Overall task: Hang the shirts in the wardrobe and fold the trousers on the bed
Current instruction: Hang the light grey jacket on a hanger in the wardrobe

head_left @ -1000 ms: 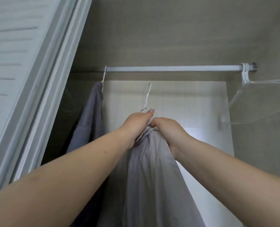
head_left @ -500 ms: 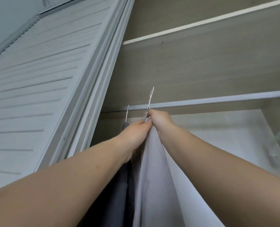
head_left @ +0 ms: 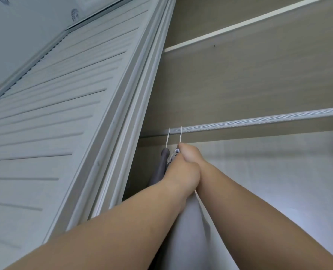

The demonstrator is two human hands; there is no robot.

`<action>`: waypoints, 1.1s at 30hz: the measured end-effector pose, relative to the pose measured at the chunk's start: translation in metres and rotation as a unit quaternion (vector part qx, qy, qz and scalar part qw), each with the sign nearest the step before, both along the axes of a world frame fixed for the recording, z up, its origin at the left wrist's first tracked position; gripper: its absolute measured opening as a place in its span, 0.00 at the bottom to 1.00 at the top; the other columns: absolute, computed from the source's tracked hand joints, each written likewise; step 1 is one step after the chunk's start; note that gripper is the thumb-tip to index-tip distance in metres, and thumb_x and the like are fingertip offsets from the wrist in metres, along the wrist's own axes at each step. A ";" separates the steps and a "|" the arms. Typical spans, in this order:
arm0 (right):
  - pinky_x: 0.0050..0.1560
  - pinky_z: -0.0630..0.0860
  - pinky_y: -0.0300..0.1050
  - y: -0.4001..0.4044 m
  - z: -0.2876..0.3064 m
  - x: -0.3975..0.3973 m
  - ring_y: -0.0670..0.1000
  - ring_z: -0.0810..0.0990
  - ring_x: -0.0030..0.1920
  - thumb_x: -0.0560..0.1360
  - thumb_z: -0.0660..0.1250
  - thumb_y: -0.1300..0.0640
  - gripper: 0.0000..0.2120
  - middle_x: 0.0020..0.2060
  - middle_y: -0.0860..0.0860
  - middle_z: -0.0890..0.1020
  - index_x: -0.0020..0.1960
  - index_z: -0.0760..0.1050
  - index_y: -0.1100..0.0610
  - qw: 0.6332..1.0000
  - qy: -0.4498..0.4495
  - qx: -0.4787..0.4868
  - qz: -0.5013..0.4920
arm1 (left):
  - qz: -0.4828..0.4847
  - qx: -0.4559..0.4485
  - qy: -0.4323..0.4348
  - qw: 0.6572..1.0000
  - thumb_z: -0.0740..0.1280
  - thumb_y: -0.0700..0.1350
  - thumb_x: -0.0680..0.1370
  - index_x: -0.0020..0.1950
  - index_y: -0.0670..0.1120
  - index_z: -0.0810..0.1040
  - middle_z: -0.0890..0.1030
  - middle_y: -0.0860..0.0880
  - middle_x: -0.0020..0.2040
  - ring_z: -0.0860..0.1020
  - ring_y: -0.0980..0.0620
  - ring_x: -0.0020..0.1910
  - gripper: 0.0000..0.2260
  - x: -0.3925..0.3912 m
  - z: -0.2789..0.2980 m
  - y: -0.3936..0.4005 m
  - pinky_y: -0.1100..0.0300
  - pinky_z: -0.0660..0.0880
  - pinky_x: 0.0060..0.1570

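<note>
While raised to the wardrobe rail: left hand and right hand pressed together, both gripping the collar end of the light grey shirt. Hanger hook over the rail, just beside the dark shirt on its own hook. Louvred door at left.

Soft even daylight, wide-angle edge distortion

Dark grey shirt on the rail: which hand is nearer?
Left. The left hand sits right beside the dark grey shirt, gripping the light shirt; the right hand is on the far side of the left.
</note>
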State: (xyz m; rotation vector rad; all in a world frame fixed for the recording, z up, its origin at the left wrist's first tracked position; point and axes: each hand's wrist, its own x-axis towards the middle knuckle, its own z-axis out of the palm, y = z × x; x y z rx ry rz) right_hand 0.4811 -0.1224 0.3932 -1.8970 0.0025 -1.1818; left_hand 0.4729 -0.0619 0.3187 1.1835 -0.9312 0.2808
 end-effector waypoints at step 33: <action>0.60 0.76 0.55 0.012 -0.325 -0.206 0.42 0.79 0.46 0.76 0.66 0.62 0.13 0.41 0.41 0.81 0.44 0.78 0.44 0.971 -0.009 0.025 0.239 | 0.123 0.049 0.188 0.973 0.65 0.42 0.79 0.69 0.56 0.70 0.77 0.55 0.62 0.76 0.57 0.60 0.20 -0.208 -0.266 0.117 0.52 0.74 0.62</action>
